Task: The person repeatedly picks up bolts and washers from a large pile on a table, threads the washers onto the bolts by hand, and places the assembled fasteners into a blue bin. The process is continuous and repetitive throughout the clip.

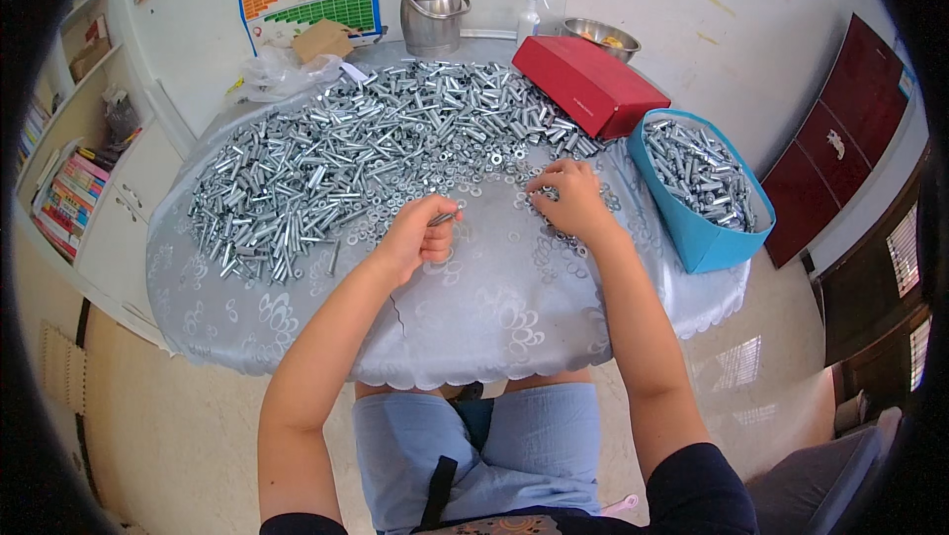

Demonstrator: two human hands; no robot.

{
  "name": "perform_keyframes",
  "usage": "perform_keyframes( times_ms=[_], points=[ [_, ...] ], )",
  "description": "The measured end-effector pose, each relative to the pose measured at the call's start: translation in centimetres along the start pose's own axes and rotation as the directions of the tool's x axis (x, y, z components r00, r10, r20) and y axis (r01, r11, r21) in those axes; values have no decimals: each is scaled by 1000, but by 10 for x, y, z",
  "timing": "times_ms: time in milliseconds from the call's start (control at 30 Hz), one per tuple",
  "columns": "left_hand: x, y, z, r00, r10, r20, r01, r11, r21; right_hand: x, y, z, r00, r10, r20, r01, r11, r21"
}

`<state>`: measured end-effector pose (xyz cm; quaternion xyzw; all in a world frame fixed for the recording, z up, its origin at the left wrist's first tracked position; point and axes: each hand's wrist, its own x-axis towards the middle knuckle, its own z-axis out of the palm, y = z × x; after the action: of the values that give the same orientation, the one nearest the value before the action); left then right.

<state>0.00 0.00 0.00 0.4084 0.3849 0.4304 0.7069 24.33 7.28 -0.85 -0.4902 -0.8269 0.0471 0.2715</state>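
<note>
My left hand [417,236] is closed around a slim metal bolt [443,219], whose end sticks out between thumb and forefinger. It is held just above the cloth, at the near edge of the heap. To the right, my right hand [573,201] reaches down to a patch of loose washers [561,238], its fingers bent and thumb and forefinger a little apart. Part of that patch is hidden beneath the hand. Beyond both hands spreads a wide heap of silvery bolts and sleeves [326,154], with more flat washers [484,161] scattered along its near side.
On the right stands a blue fabric bin [707,248] full of bolt assemblies. A red box [593,85] leans beside it. Behind are a steel pot [431,16], a spray bottle [530,16], a metal bowl [603,36] and a plastic bag [282,75]. A silvery tablecloth [474,327] covers the table.
</note>
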Motion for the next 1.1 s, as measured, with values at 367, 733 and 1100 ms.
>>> perform_keyframes(
  times_ms=[367, 733, 1100],
  points=[
    [-4, 0, 6, 1000, -31, 1, 31, 999, 21, -3, -6, 4, 995, -100, -16, 100, 995, -22],
    [-2, 1, 7, 998, -53, -47, 56, 995, 77, 1, -28, -5, 982, -185, -28, 186, 942, 278],
    [-2, -1, 9, 997, -47, -69, 56, 989, 137, -6, -58, 6, 938, -214, 272, -113, 553, 826]
  ],
)
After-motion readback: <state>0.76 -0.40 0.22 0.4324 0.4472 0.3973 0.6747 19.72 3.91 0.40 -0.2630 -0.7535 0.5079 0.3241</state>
